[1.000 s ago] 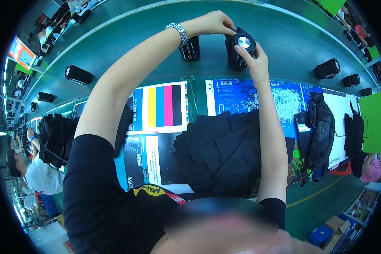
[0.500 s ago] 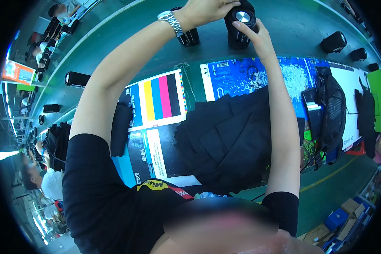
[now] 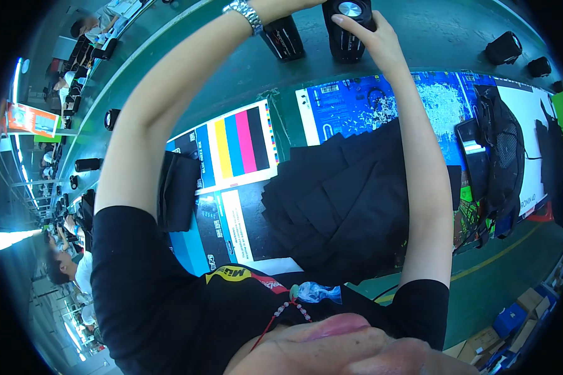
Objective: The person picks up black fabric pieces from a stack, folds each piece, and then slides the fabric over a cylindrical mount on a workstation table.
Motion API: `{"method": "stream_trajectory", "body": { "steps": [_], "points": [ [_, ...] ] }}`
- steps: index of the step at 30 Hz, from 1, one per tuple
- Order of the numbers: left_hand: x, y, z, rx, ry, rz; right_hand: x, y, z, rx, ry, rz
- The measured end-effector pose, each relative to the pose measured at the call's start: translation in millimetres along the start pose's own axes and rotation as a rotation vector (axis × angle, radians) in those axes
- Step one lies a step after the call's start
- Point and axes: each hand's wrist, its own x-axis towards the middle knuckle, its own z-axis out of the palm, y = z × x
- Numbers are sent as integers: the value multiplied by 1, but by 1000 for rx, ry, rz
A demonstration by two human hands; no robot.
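A black cylindrical speaker point(image 3: 345, 40) with a shiny silver disc on its upper end stands on the green bench at the top of the view. My right hand point(image 3: 383, 45) grips it from the right, the thumb lying near the disc. My left hand point(image 3: 297, 5) reaches toward the speaker's top from the left. Its fingers are mostly cut off by the upper edge, so their hold is hidden. Just below that wrist, a second black speaker point(image 3: 283, 39) stands on the bench, left of the first.
Nearer me lies a fanned pile of black cloth pieces point(image 3: 338, 194) on printed sheets. A colour-striped sheet point(image 3: 234, 147) is left of it; a phone point(image 3: 473, 147) and black mesh bag point(image 3: 502, 140) are right. More speakers point(image 3: 503, 48) stand far right. Co-workers sit at left.
The view has shifted, so the speakers and my hands sit higher in the picture. My left hand has slid largely out past the top edge. My right hand stays on the speaker.
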Motion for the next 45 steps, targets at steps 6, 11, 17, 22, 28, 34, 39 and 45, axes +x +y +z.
{"method": "stream_trajectory", "body": {
  "steps": [6, 11, 17, 22, 28, 34, 39, 45],
  "points": [
    [15, -4, -28, -21, -549, -107, 0, -42, 4, -66, -9, 233],
    [15, -21, -2, -257, -530, -225, 7, 3, -5, 14, -23, 63],
    [20, -14, -5, -492, -575, -495, 9, 13, -9, 53, -22, 106],
    [27, -13, 3, -409, -662, -422, 9, -11, -9, 14, 48, 1],
    [44, 6, 5, -28, -354, -87, 7, -9, -14, 152, 81, 94],
    [38, 44, -9, -95, -278, -54, 7, -8, -27, 35, 59, 128],
    [37, 54, -16, 12, -343, 124, 10, -13, -24, -3, 51, 160],
    [27, 70, 7, -53, -123, 159, 10, 18, -44, -106, -2, 3]
  ]
}}
